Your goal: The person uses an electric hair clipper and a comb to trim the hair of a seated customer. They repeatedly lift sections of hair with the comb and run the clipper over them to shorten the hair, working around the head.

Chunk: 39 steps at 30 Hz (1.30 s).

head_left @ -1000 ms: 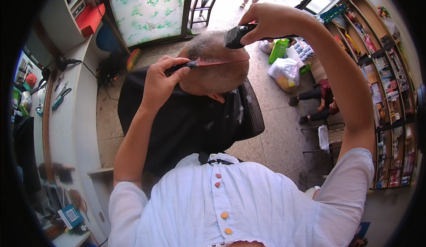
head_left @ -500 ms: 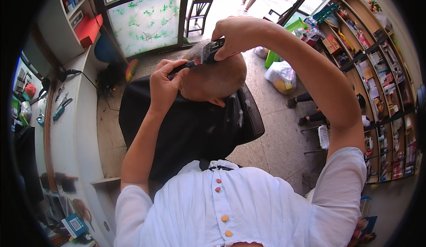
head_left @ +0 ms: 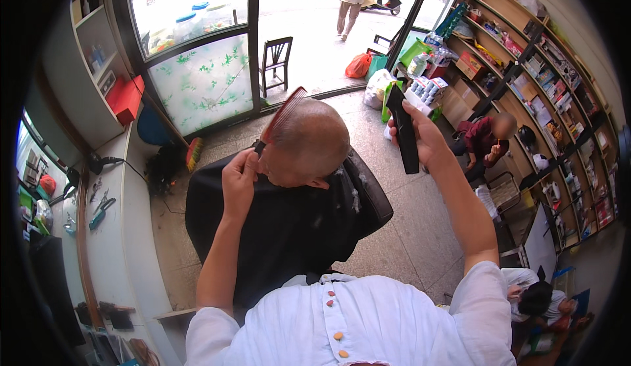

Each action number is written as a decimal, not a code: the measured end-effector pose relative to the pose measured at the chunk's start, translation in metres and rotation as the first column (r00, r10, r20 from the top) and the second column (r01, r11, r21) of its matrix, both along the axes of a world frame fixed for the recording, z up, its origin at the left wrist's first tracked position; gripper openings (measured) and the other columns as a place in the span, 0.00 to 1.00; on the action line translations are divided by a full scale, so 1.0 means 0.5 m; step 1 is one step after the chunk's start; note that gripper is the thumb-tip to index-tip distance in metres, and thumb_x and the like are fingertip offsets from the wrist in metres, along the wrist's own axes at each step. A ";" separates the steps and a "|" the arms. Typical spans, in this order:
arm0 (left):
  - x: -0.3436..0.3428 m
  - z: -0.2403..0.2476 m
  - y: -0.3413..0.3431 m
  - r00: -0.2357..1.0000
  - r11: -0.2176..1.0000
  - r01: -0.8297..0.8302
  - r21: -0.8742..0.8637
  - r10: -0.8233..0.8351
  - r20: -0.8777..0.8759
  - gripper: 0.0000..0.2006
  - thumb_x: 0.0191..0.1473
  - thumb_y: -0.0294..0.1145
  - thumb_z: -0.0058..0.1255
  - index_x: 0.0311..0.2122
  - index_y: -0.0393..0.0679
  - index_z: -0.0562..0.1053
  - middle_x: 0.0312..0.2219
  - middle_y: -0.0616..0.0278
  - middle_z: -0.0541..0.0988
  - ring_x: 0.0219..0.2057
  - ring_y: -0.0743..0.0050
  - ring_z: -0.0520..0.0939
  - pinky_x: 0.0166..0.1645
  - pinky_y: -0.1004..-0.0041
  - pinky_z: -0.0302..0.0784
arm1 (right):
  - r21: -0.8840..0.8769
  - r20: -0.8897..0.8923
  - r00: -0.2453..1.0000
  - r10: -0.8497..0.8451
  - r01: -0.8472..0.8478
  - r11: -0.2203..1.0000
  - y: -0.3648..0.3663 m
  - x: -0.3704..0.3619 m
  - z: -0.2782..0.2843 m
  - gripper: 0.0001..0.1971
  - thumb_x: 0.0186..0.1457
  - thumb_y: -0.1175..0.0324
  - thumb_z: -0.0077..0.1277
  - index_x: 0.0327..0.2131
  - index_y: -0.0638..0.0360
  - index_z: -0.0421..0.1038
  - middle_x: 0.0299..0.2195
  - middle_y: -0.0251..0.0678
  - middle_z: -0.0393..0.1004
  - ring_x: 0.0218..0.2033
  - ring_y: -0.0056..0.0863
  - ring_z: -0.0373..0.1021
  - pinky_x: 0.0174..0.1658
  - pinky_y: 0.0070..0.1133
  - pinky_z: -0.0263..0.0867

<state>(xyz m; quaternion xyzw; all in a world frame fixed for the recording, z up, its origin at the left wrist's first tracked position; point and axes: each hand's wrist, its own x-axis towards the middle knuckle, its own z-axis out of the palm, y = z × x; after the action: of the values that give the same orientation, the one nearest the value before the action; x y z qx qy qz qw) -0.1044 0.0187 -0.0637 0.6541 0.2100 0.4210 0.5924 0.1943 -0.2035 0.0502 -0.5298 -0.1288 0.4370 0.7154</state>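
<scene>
A person sits in front of me under a black cape, with a nearly bald head and loose hair clippings on the shoulder. My left hand is closed on the dark handle of a red comb, whose toothed part slants up along the left side of the head. Off to the right of the head, my right hand grips black hair clippers, held upright and apart from the hair.
On the left runs a white counter with scissors. Black hair and a broom lie on the floor. A dark chair stands by the doorway. Shelves line the right, where a person in dark red sits; more people are lower right.
My right hand has drawn the clippers away from the head, to the right and down. In my left hand the comb has swung upright beside the head. The view has tilted up.
</scene>
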 end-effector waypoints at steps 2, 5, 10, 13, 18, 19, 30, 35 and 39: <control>0.014 0.015 -0.082 0.999 0.982 0.043 0.185 -0.046 0.017 0.10 0.59 0.32 0.50 0.40 0.35 0.74 0.21 0.68 0.71 0.22 0.85 0.69 0.26 0.82 0.64 | 0.019 -0.139 0.990 0.000 0.002 1.000 -0.047 0.001 -0.051 0.16 0.57 0.57 0.52 0.37 0.62 0.69 0.27 0.39 0.73 0.26 0.29 0.72 0.32 0.27 0.73; 0.035 0.011 -0.117 0.997 0.839 -0.052 0.541 0.070 -0.014 0.09 0.58 0.25 0.48 0.44 0.37 0.73 0.29 0.58 0.73 0.26 0.72 0.74 0.31 0.78 0.70 | 0.054 -0.251 0.968 0.013 0.001 0.999 -0.098 -0.001 -0.106 0.14 0.56 0.61 0.51 0.39 0.63 0.69 0.28 0.40 0.73 0.26 0.30 0.72 0.34 0.28 0.73; 0.040 -0.047 -0.086 0.982 0.914 -0.186 0.360 0.180 0.051 0.12 0.60 0.24 0.44 0.49 0.36 0.70 0.29 0.61 0.74 0.27 0.76 0.74 0.33 0.79 0.71 | 0.009 -0.269 0.962 -0.044 0.048 0.999 -0.166 0.012 -0.156 0.15 0.56 0.61 0.51 0.40 0.63 0.68 0.29 0.41 0.73 0.27 0.29 0.72 0.33 0.26 0.74; 0.008 -0.039 -0.065 0.959 0.934 -0.263 0.241 0.281 -0.044 0.18 0.61 0.25 0.42 0.56 0.37 0.65 0.28 0.66 0.74 0.25 0.82 0.72 0.32 0.81 0.70 | 0.043 -0.316 0.947 -0.063 0.080 0.996 -0.209 0.021 -0.189 0.16 0.55 0.60 0.51 0.40 0.63 0.68 0.29 0.39 0.72 0.27 0.27 0.72 0.32 0.25 0.73; 0.004 -0.029 -0.103 0.941 0.917 -0.337 0.211 0.330 0.072 0.21 0.61 0.27 0.45 0.60 0.39 0.62 0.27 0.66 0.75 0.26 0.84 0.73 0.35 0.81 0.71 | 0.051 -0.298 0.952 -0.067 0.086 0.995 -0.277 0.008 -0.236 0.17 0.56 0.59 0.50 0.42 0.62 0.69 0.29 0.36 0.73 0.27 0.26 0.72 0.32 0.24 0.73; 0.007 -0.029 -0.117 0.940 0.906 -0.341 0.253 0.322 0.114 0.22 0.61 0.27 0.45 0.60 0.40 0.62 0.28 0.67 0.75 0.26 0.84 0.73 0.36 0.81 0.71 | 0.044 -0.295 0.953 -0.069 0.086 0.995 -0.286 -0.002 -0.237 0.17 0.56 0.59 0.50 0.42 0.62 0.69 0.29 0.36 0.73 0.27 0.25 0.72 0.32 0.24 0.73; 0.004 -0.054 -0.029 0.936 0.911 -0.327 0.251 0.349 -0.046 0.11 0.61 0.27 0.45 0.47 0.37 0.72 0.29 0.66 0.78 0.27 0.85 0.74 0.31 0.82 0.69 | 0.056 -0.151 0.983 -0.106 0.115 0.992 -0.293 -0.121 -0.166 0.19 0.55 0.61 0.53 0.46 0.61 0.68 0.33 0.40 0.74 0.33 0.28 0.74 0.37 0.25 0.73; -0.012 -0.043 -0.056 0.990 0.995 -0.010 0.096 -0.004 0.144 0.16 0.58 0.25 0.49 0.52 0.41 0.72 0.29 0.70 0.77 0.27 0.88 0.69 0.34 0.86 0.65 | -0.024 0.057 0.997 -0.057 0.059 0.998 -0.206 -0.176 -0.106 0.13 0.55 0.62 0.54 0.39 0.60 0.69 0.31 0.43 0.76 0.26 0.28 0.74 0.32 0.20 0.72; -0.012 -0.048 -0.064 0.955 0.967 0.240 0.086 -0.251 0.156 0.15 0.52 0.19 0.55 0.46 0.40 0.77 0.31 0.69 0.76 0.31 0.87 0.72 0.37 0.85 0.68 | -0.134 0.355 0.933 0.061 -0.014 0.991 -0.121 -0.212 -0.067 0.15 0.54 0.65 0.56 0.42 0.63 0.70 0.28 0.36 0.75 0.25 0.19 0.71 0.30 0.16 0.68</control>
<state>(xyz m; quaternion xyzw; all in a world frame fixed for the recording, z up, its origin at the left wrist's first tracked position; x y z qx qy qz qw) -0.1104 -0.0132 -0.0876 0.6571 0.0631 0.4037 0.6335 0.0883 -0.2642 0.0168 -0.6429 -0.2386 0.3542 0.6358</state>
